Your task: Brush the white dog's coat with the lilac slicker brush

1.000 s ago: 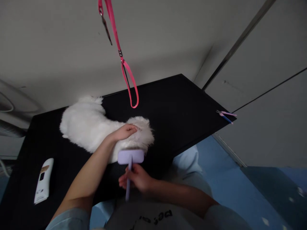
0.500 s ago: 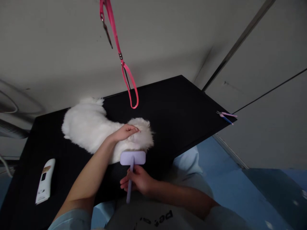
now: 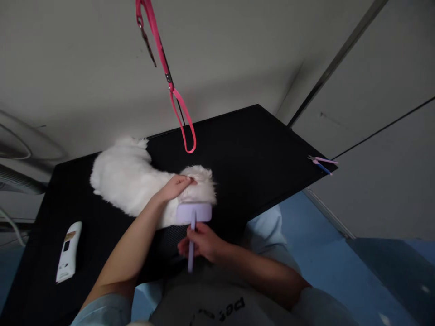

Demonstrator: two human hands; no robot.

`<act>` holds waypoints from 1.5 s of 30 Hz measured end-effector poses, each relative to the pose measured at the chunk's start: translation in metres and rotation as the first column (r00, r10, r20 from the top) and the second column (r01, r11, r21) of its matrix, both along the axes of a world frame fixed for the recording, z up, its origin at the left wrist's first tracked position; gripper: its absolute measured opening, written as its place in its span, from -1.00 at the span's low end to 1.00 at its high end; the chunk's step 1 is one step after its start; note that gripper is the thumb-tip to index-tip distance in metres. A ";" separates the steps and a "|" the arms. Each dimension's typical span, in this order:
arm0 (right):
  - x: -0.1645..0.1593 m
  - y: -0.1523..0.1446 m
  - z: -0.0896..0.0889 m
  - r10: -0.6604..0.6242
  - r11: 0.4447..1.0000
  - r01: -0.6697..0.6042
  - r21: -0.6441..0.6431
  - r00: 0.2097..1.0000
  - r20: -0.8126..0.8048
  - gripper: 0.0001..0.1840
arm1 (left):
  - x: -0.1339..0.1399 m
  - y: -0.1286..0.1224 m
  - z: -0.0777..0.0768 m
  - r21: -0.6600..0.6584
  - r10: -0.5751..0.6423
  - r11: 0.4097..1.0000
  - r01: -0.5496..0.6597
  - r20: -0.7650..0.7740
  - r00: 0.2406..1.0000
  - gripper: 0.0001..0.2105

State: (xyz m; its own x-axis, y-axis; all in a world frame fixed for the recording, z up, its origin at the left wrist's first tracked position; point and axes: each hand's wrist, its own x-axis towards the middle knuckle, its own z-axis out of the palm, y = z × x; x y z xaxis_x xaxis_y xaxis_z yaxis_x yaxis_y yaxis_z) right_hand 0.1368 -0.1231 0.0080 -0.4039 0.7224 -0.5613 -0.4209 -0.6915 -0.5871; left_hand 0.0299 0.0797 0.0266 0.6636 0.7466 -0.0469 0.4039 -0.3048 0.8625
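A white fluffy dog [image 3: 125,179] lies along the left half of a black table, its head end toward the middle. My left hand [image 3: 176,186] rests on the head end, thumb and fingers closed on the fur there; what lies under the fingers is partly hidden. In my right hand [image 3: 202,242] is the handle of a lilac slicker brush [image 3: 193,213]. The brush head lies against the near side of the dog's head, its back turned up toward me, so the pins are hidden.
A pink grooming loop [image 3: 190,131] hangs above the black table [image 3: 244,149]. White clippers [image 3: 69,251] lie at the left, and nail clippers [image 3: 321,164] with pink and blue handles lie at the right corner. A grey hose [image 3: 20,181] is at the left edge.
My right hand has moved the slicker brush up and slightly right, closer against the dog's head. My left hand stays on the head, and the whole view has shifted a little.
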 end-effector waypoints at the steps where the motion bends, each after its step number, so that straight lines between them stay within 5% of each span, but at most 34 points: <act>1: 0.006 0.001 0.000 0.116 0.993 -0.118 -0.028 0.992 -0.053 -0.68 | 0.000 -0.002 -0.001 0.059 0.009 0.998 -0.007 -0.030 1.000 -0.45; 3: 0.022 0.007 0.003 0.234 0.971 -0.240 -0.016 0.959 -0.160 -0.70 | 0.000 -0.007 -0.004 0.196 0.058 0.980 -0.035 -0.113 0.992 -0.50; 7: 0.060 0.021 0.007 -0.029 0.996 0.035 0.078 0.997 -0.077 -0.82 | 0.002 -0.017 -0.003 0.419 0.241 0.903 -0.097 -0.306 0.921 -0.52; 10: 0.086 0.018 0.006 0.146 0.989 -0.145 0.039 0.989 -0.023 -0.81 | 0.003 -0.023 -0.001 0.496 0.342 0.860 -0.119 -0.387 0.856 -0.50; 13: 0.105 0.013 0.006 0.364 0.931 -0.360 0.052 0.922 -0.133 -0.78 | 0.000 -0.026 -0.003 0.505 0.328 0.856 -0.107 -0.370 0.869 -0.53; 19: 0.124 0.043 0.006 0.309 0.944 -0.298 0.141 0.948 -0.069 -0.87 | -0.007 -0.028 -0.009 0.519 0.313 0.845 -0.126 -0.291 0.904 -0.64; 24: 0.131 0.033 -0.002 0.687 0.727 -0.679 0.103 0.719 -0.111 -0.81 | -0.011 -0.031 -0.011 0.525 0.312 0.842 -0.127 -0.281 0.907 -0.69; 28: 0.135 0.047 0.005 0.455 0.882 -0.433 0.185 0.885 -0.102 -0.83 | -0.009 -0.035 -0.011 0.510 0.292 0.848 -0.142 -0.226 0.929 -0.71; 30: 0.135 0.056 0.004 0.383 0.913 -0.372 0.168 0.923 -0.040 -0.87 | -0.008 -0.037 -0.011 0.511 0.305 0.844 -0.160 -0.214 0.928 -0.71; 36: 0.137 0.026 -0.007 0.691 0.722 -0.687 0.079 0.722 -0.033 -0.84 | -0.003 -0.039 -0.005 0.512 0.346 0.841 -0.173 -0.265 0.900 -0.67; 40: 0.125 0.015 -0.009 0.498 0.846 -0.528 0.069 0.831 0.249 -0.89 | 0.007 -0.039 0.000 0.504 0.342 0.853 -0.137 -0.341 0.876 -0.60; 45: 0.110 0.012 -0.015 0.583 0.803 -0.594 -0.055 0.761 0.286 -0.90 | 0.020 -0.039 -0.001 0.523 0.380 0.842 -0.130 -0.405 0.832 -0.48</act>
State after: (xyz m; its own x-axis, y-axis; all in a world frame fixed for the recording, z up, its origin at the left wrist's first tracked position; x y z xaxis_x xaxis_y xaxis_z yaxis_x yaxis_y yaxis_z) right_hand 0.2472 -0.1106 -0.0071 -0.5895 0.4167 -0.6920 0.2443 -0.7246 -0.6444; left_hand 0.0495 0.0405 0.0260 0.4294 0.8990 0.0866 0.8410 -0.4329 0.3245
